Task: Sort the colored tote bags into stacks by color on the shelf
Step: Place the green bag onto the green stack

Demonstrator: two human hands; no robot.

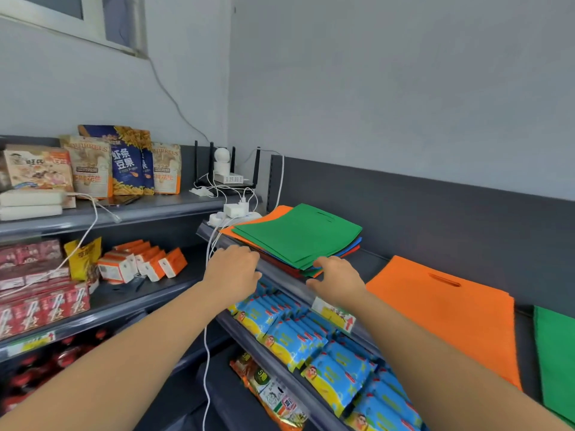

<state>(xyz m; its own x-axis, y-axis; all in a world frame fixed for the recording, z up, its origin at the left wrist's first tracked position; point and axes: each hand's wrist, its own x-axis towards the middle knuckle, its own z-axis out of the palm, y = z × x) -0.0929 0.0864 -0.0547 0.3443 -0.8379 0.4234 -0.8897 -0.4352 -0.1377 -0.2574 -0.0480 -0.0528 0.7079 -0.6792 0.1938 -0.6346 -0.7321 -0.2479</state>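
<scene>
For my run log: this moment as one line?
left hand: at mixed pile front edge | right hand: at its near corner | orange bag, green bag: laid separately

Head view, close, facing down over shelf; periphery perhaps warped.

Matt, felt-like cloth tote bags lie on a smooth, dark grey metal shelf. Glossy plastic snack packets sit below.
</scene>
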